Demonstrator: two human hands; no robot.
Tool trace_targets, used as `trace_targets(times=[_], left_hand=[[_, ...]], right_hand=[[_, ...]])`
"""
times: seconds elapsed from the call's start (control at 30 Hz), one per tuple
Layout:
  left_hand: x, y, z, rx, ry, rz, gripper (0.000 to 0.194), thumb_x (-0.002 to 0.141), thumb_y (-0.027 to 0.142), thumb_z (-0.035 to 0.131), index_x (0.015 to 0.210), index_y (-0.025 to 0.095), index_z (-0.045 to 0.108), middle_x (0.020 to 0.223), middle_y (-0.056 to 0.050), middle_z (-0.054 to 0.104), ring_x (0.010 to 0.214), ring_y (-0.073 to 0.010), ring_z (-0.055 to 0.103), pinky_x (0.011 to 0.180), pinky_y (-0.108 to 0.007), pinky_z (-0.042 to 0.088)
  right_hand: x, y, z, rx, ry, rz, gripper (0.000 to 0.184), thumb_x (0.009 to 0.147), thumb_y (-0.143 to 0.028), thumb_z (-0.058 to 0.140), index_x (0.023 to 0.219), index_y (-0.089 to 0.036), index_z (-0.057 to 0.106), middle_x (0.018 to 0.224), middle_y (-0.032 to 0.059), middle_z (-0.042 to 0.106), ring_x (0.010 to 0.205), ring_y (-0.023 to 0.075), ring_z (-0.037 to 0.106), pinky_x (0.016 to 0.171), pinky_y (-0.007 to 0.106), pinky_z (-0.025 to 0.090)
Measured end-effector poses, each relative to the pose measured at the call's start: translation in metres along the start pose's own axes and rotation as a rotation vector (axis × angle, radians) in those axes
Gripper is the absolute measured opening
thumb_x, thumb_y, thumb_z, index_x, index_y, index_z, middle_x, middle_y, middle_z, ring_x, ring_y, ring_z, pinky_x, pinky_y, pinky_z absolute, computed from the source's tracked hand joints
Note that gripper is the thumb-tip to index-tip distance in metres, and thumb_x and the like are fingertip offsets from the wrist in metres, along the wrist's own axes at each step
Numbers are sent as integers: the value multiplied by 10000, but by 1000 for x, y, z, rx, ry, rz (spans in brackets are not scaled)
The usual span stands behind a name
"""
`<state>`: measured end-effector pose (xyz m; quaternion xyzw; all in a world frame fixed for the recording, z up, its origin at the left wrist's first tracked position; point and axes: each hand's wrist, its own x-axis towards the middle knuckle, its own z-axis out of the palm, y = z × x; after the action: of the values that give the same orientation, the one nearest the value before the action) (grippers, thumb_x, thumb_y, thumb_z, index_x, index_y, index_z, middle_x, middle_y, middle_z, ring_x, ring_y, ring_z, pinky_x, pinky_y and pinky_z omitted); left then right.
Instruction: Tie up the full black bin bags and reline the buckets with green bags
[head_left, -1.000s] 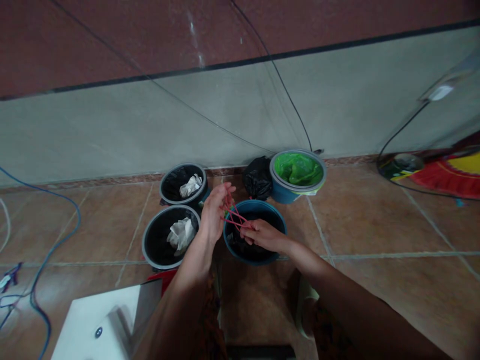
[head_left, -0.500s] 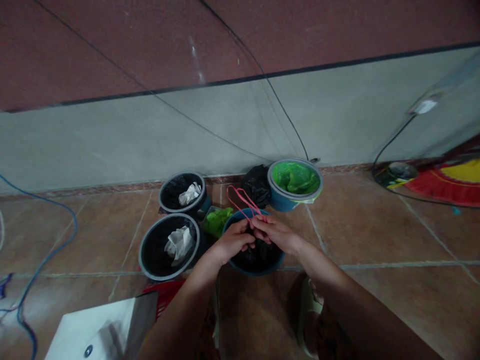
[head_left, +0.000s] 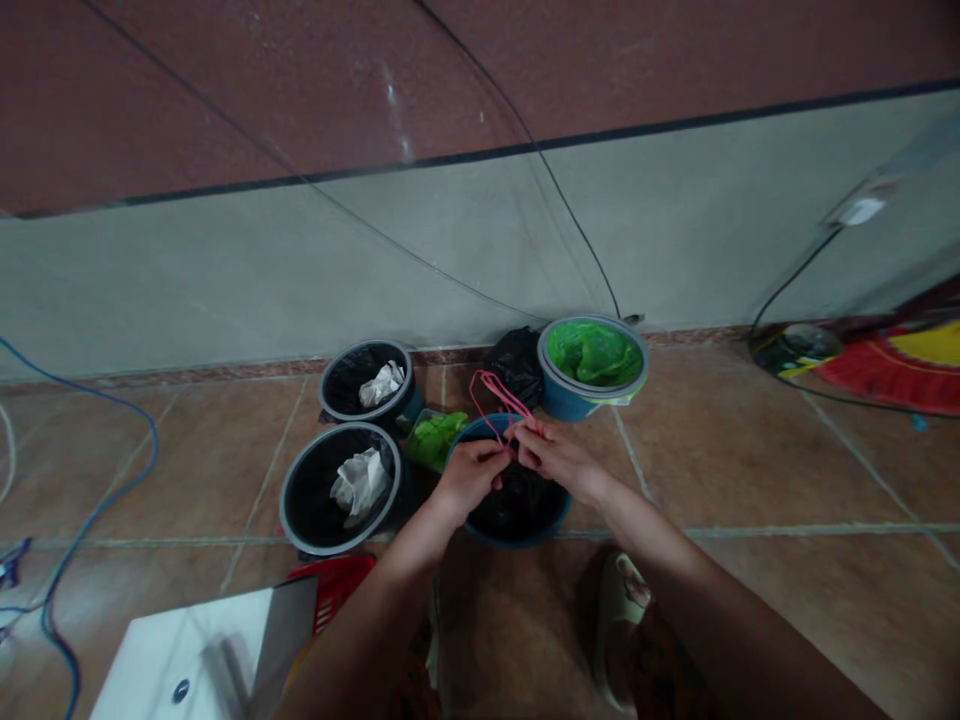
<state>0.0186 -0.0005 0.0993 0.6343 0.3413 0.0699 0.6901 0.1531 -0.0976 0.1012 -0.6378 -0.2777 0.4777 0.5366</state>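
Note:
Over a blue bin (head_left: 553,525) with a black bag (head_left: 517,505) inside, both my hands are close together. My left hand (head_left: 472,475) is closed, its fingertips pinching the lower part of a pink drawstring (head_left: 487,385). My right hand (head_left: 555,455) is also closed, with the looped pink string passing between its thumb and fingers. The loops stick up beyond the knuckles toward the wall. Where the string meets the bag is hidden behind my fingers.
To the left stand two black-lined bins (head_left: 289,500) holding crumpled white paper (head_left: 360,482). A green-lined bin (head_left: 592,395) and a tied black bag (head_left: 516,365) rest by the wall. Green plastic (head_left: 436,438) lies between. A white box (head_left: 202,650), red basket (head_left: 334,585) and blue cable (head_left: 105,510) are nearer left.
My hands have shifted slightly upward and closer around the string. The pink loops have bunched narrower and moved a little to the right. The view has moved slightly.

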Motion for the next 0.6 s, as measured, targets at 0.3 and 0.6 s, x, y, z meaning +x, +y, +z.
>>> trace_targets(times=[0.3, 0.6], left_hand=[[11, -3, -10, 21, 186, 308, 133, 805, 319, 700, 798, 225, 793, 907, -35, 776, 887, -198, 686, 892, -332, 493], [-2, 19, -7, -246, 10, 343, 219, 804, 410, 738, 781, 192, 747, 958, -69, 754, 964, -219, 675, 989, -386, 472]], right_hand=[[5, 6, -9, 135, 278, 150, 284, 834, -449, 536, 859, -177, 614, 502, -36, 533, 416, 83, 422, 399, 204, 277], [6, 6, -11, 261, 298, 216, 221, 879, -399, 548, 872, -187, 611, 539, -33, 553, 440, 87, 462, 422, 200, 331]])
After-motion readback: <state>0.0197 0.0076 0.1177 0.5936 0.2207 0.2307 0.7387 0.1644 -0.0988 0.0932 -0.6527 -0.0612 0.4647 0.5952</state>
